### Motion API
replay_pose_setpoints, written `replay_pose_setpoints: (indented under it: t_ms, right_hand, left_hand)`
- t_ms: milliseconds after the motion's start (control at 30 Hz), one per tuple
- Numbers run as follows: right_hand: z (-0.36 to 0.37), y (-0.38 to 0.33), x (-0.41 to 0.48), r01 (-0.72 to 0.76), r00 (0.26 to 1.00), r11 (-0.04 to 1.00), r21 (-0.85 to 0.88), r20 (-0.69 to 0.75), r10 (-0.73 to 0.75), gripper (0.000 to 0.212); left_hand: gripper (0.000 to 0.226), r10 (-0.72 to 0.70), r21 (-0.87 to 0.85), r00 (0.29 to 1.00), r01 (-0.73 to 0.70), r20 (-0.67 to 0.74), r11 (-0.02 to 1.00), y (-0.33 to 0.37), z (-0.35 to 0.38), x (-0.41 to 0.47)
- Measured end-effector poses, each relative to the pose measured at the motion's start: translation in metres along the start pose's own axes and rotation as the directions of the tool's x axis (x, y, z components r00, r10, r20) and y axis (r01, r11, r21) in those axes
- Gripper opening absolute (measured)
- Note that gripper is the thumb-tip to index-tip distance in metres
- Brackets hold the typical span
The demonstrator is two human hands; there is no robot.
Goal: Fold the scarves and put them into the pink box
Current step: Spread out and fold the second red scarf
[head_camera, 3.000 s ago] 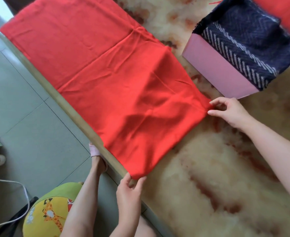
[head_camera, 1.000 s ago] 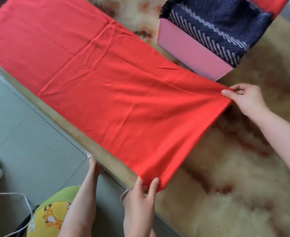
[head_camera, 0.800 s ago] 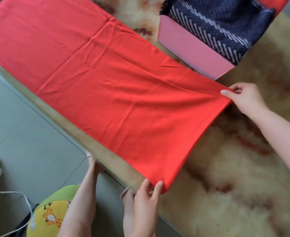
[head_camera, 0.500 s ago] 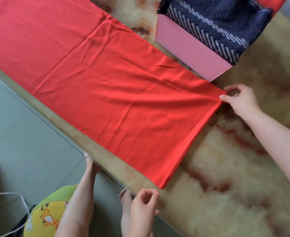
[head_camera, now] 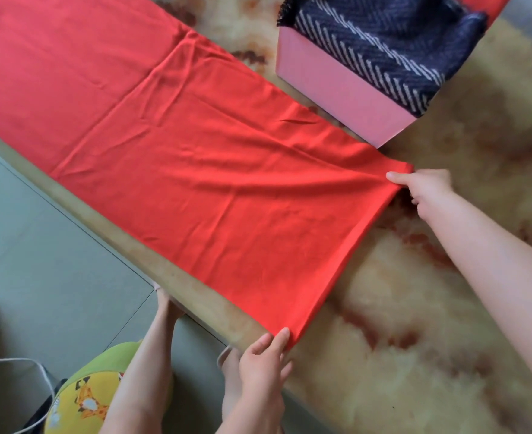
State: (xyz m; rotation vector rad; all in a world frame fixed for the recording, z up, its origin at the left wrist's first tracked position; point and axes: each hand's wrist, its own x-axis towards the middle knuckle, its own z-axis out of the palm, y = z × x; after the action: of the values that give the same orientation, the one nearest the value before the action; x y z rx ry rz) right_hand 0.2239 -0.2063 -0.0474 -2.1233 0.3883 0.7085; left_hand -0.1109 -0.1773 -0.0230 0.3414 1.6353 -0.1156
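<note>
The desk point(head_camera: 415, 355), its top mottled cream and brown, filled the right and middle of our view; the grey tiled floor point(head_camera: 39, 245) lay to its left. Along the desk's left edge we had the red scarf point(head_camera: 211, 183) spread flat as a long band, running from the far left corner of the view to just before us; a crease crossed its width, and shallow wrinkles fanned out from its right near corner. The pink box point(head_camera: 336, 89) stood on the desk just beyond the scarf's far long edge, close to it, though we could not tell whether they touched; a navy herringbone scarf point(head_camera: 383, 42) with white stripes lay inside the box, filling it to the rim. Our right hand point(head_camera: 427, 186) held the scarf's corner nearest the box, thumb on top and fingers curled beneath, pinching the cloth; our left hand point(head_camera: 264, 361) held the other near corner at the desk's edge, its fingers point(head_camera: 285, 335) laid over the cloth and pinching it too. Below the desk sat a yellow-green cushion point(head_camera: 83, 399) printed with giraffes; a white cable point(head_camera: 23, 361) curved beside it.
</note>
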Motion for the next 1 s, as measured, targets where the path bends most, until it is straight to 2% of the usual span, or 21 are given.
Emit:
replay_pose_setpoints:
  t_ms: [67, 333, 500, 667, 867, 1000]
  right_hand:
    - [-0.001, -0.002, -0.003, -0.013, 1.0, 1.0, 0.027, -0.006, 0.013, 0.031]
    - [-0.013, -0.001, -0.006, -0.075, 0.996, 0.994, 0.077, 0.056, 0.071, 0.023]
    - [-0.014, -0.006, -0.017, -0.12, 0.992, 0.978, 0.17, 0.069, 0.11, 0.027]
    - [-0.018, -0.006, -0.021, -0.117, 0.992, 0.979, 0.166, 0.072, 0.106, 0.019]
    - [-0.02, -0.002, -0.02, -0.123, 0.991, 0.979, 0.161, 0.077, 0.112, 0.014]
    - [-0.02, 0.001, -0.019, -0.113, 0.993, 0.978, 0.176, 0.061, 0.104, 0.015]
  left_hand:
    - [0.048, -0.015, -0.005, 1.0, 0.015, 0.01, 1.0, 0.001, -0.005, -0.003]
    - [0.036, -0.094, -0.008, 0.982, 0.097, 0.161, 0.995, 0.0, -0.013, -0.006]
    - [0.001, -0.118, 0.002, 0.969, 0.12, 0.217, 0.993, 0.001, -0.015, -0.007]
    - [0.013, -0.138, 0.031, 0.956, 0.134, 0.261, 0.99, 0.005, -0.017, -0.002]
    - [0.023, -0.054, 0.084, 0.98, 0.038, 0.192, 0.996, -0.004, -0.022, 0.0]
    - [0.03, -0.064, 0.023, 0.977, 0.06, 0.202, 0.998, 0.0, -0.023, -0.009]
